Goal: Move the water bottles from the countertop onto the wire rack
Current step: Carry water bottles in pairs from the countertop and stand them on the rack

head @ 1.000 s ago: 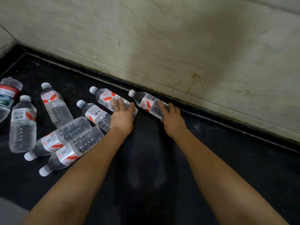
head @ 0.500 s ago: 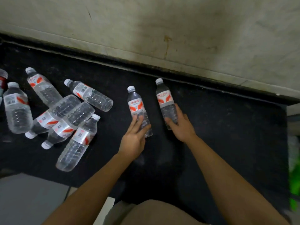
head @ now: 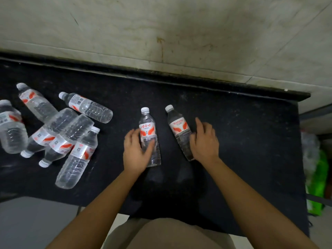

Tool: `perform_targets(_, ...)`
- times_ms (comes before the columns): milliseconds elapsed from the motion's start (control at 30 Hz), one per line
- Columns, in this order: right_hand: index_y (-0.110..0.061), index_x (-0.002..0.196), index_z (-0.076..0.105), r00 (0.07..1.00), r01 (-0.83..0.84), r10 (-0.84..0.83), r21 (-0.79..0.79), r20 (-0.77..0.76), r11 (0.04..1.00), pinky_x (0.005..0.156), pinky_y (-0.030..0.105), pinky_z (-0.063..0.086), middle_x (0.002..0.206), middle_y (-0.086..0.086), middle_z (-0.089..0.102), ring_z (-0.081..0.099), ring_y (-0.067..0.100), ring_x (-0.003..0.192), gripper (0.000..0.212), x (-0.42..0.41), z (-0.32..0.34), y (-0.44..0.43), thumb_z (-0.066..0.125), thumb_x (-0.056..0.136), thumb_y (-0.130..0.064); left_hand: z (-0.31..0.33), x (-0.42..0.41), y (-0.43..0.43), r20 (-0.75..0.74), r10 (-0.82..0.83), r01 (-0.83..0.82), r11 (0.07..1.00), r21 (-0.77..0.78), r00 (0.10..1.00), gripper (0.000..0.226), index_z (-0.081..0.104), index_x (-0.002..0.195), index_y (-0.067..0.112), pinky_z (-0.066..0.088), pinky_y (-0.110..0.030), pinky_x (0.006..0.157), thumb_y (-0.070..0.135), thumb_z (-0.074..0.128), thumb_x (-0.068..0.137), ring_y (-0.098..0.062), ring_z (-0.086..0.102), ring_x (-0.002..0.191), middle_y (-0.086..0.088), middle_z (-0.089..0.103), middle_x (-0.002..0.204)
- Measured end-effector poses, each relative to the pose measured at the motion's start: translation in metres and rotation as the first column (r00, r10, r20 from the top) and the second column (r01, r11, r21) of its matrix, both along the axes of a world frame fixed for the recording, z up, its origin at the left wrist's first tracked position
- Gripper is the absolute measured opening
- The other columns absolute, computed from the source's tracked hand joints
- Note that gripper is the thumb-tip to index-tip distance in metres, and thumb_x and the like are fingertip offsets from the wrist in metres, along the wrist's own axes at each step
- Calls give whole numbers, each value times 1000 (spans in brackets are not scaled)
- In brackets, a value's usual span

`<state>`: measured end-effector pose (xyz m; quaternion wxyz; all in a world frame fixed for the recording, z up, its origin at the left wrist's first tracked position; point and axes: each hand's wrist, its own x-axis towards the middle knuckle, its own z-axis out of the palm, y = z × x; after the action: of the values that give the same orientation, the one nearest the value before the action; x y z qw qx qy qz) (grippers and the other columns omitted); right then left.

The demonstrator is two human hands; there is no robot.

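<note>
Two clear water bottles with red-and-white labels are in my hands above the black countertop (head: 242,133), caps pointing away from me. My left hand (head: 134,152) wraps the lower half of the left bottle (head: 147,129), thumb across its front. My right hand (head: 204,141) holds the lower half of the right bottle (head: 178,128) from its right side, index finger stretched out. Both bottles cast shadows on the counter just below them. Several more bottles (head: 71,139) lie in a loose pile at the left. The wire rack is not in view.
A stained pale wall (head: 161,33) runs along the back of the counter. The counter ends at the right, where a green bag (head: 317,184) sits lower down. A grey floor (head: 32,223) shows below the counter's front edge at the left.
Both hands have pulled their bottles away from the wall and the pile, turned them caps-away and lifted them. My view has shifted right, so the counter's right end shows.
</note>
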<state>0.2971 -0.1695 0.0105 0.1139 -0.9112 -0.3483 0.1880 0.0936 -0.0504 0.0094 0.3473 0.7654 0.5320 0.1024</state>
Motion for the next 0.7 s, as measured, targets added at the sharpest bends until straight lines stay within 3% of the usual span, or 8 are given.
perform_targets(33,-16,155,34,999,-42,42,-13,2,999,98,50,48,145,17,45,48,35,126,59,0,2,7,40,104,-43,0,10,5,-17,133,-134,982,-136,991,74,44,144,13,46,-42,103,53,70,86,-23,49,131,-8,44,146)
perform_targets(100,-10,144,47,993,-113,106,-154,-52,982,98,46,46,141,17,51,49,35,126,68,-4,4,21,34,101,-61,-6,25,15,-9,346,-314,843,-437,938,78,53,132,13,52,-44,100,61,77,75,-22,63,116,-5,61,129)
perform_targets(167,-4,141,45,991,-114,90,-297,-95,948,101,45,43,141,19,49,47,35,129,90,-9,1,31,32,92,-78,-11,32,19,-11,425,-347,724,-597,905,79,61,121,16,57,-43,93,65,81,63,-19,70,100,-1,71,115)
perform_targets(267,-6,155,20,995,-35,0,-343,-102,939,111,51,34,154,23,31,35,38,141,116,-4,-4,33,40,78,-91,-14,36,17,-26,413,-348,730,-588,910,72,62,121,16,58,-42,92,59,83,69,-19,70,97,0,71,112)
perform_targets(333,-14,158,13,986,-9,-45,-323,-160,946,113,53,32,156,23,26,31,41,143,121,5,-8,32,52,72,-89,-15,38,15,-10,447,-365,716,-596,894,60,62,118,17,58,-42,92,53,82,74,-20,70,97,-1,71,110)
perform_targets(500,-19,142,43,872,135,-156,-77,-464,988,95,37,47,138,8,55,58,30,122,85,18,-11,23,73,77,-65,-14,40,5,78,587,-406,643,-650,806,46,67,119,12,60,-45,89,36,81,82,-25,73,94,-6,75,103)
perform_targets(567,-19,136,49,801,224,-224,-69,-555,972,86,32,46,129,4,62,62,27,115,77,23,-8,15,73,78,-63,-8,40,-1,95,598,-408,646,-645,796,43,69,117,12,60,-46,88,33,82,82,-25,74,92,-7,76,101)
perform_targets(700,-20,128,54,605,452,-329,-28,-725,892,83,33,55,118,1,65,66,20,102,65,33,9,-7,76,80,-58,20,44,-1,165,573,-327,655,-681,803,38,70,111,11,61,-46,84,30,83,81,-28,74,88,-10,77,97)
